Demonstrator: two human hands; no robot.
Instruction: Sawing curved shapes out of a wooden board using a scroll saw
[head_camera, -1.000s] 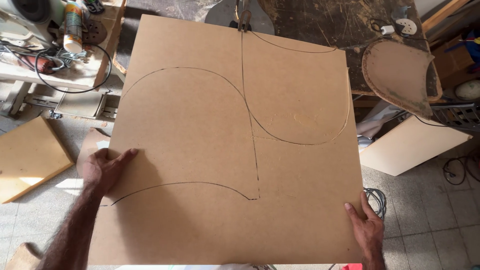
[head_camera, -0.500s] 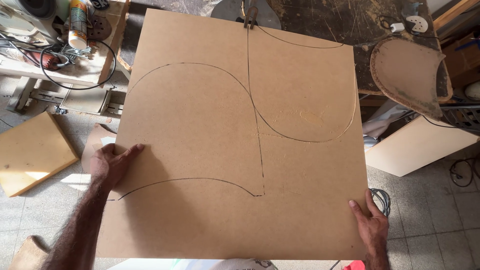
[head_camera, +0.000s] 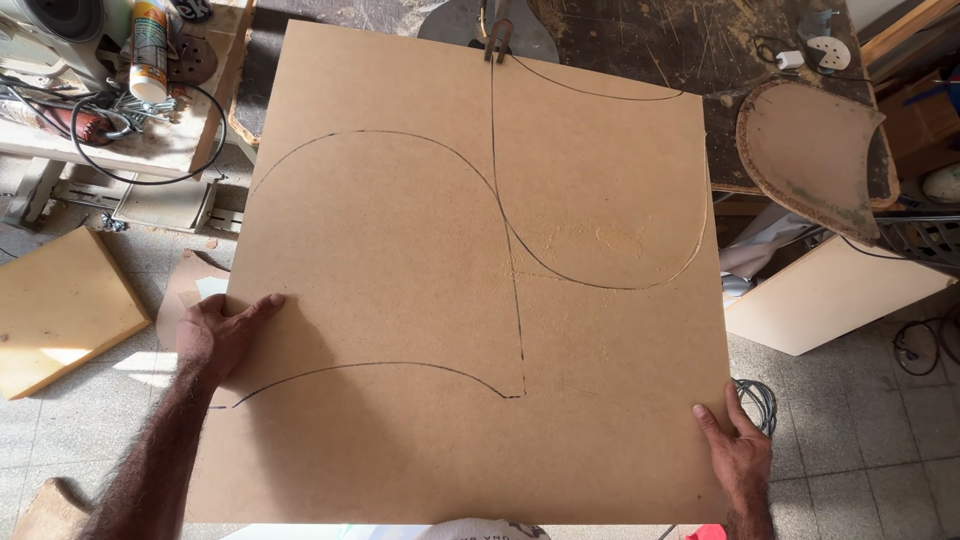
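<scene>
I see the fibreboard sheet (head_camera: 420, 300) lying flat on the saw table (head_camera: 640, 40), its long axis running away from me, far edge at the blade guide (head_camera: 497, 40). Curved pencil lines cross it. My left hand (head_camera: 215, 335) presses flat, fingers spread, on its left edge; my right hand (head_camera: 738, 455) grips the near right corner.

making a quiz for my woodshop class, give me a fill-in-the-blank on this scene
1. The left hand lies flat on the large brown fibreboard sheet near its ____ edge.
2. The right hand grips the sheet's near ____ corner.
3. The lines drawn on the sheet are mostly ____.

Missing: left; right; curved
</scene>
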